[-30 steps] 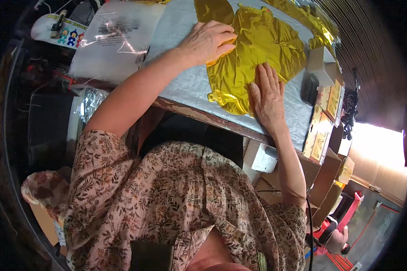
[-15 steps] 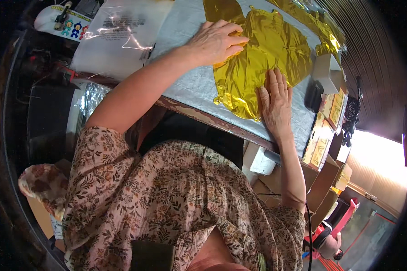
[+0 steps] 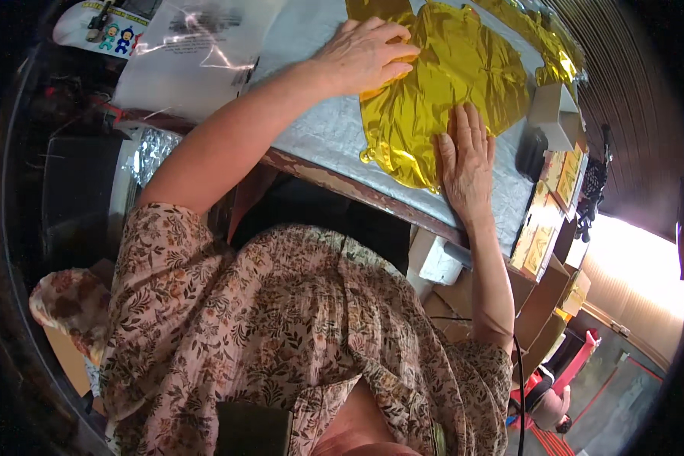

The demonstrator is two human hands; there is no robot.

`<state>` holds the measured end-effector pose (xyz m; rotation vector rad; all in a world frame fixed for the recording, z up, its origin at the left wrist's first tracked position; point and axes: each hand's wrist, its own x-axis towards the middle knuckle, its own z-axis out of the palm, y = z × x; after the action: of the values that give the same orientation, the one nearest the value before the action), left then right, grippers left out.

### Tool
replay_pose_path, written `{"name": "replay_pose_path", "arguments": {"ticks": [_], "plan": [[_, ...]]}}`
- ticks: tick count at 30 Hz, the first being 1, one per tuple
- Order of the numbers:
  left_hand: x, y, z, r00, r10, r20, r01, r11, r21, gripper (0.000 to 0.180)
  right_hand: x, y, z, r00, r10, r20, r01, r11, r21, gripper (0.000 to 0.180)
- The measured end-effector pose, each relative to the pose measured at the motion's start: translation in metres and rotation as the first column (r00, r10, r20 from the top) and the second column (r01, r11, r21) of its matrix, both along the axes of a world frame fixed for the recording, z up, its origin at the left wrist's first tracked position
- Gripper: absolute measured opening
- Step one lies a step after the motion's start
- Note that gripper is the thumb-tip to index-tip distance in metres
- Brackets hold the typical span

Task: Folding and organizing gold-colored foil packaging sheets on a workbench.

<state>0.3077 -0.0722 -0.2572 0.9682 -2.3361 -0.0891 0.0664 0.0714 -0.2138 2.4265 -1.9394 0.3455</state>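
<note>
Pressing gold foil balloon (image 3: 441,83) near table edge (image 3: 342,178), left hand (image 3: 365,53) fingers curled gripping foil, right hand (image 3: 463,156) flat, fingers released

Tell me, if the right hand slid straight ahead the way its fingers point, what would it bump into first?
The right hand lies flat with its fingers already on the shiny gold foil balloon, so it would probably just slide further over that crinkly foil. Nothing else seems to lie in that line.
</note>
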Motion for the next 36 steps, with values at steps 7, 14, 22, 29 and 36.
{"name": "replay_pose_path", "arguments": {"ticks": [7, 14, 22, 29, 36], "plan": [[0.004, 0.01, 0.031, 0.998, -0.054, 0.015, 0.053, 0.995, 0.081, 0.039, -0.006, -0.003, -0.007, 0.995, 0.056, 0.083, -0.051, 0.997, -0.062, 0.056], [0.002, 0.007, 0.025, 0.998, -0.065, -0.01, 0.066, 0.995, 0.071, 0.038, -0.009, -0.003, -0.01, 0.996, 0.06, 0.073, -0.054, 0.996, -0.069, 0.057], [0.005, 0.007, 0.026, 0.995, -0.1, -0.018, 0.101, 0.993, 0.058, 0.038, -0.006, 0.0, -0.007, 0.996, 0.037, 0.078, -0.034, 0.998, -0.044, 0.059], [0.003, 0.009, 0.035, 0.999, -0.05, -0.016, 0.052, 0.987, 0.152, 0.043, -0.007, -0.001, -0.007, 0.998, 0.042, 0.048, -0.04, 0.998, -0.05, 0.063], [0.005, 0.014, 0.042, 0.998, -0.062, -0.014, 0.063, 0.978, 0.2, 0.045, -0.006, 0.001, -0.007, 0.997, 0.046, 0.061, -0.043, 0.998, -0.047, 0.063]]}}
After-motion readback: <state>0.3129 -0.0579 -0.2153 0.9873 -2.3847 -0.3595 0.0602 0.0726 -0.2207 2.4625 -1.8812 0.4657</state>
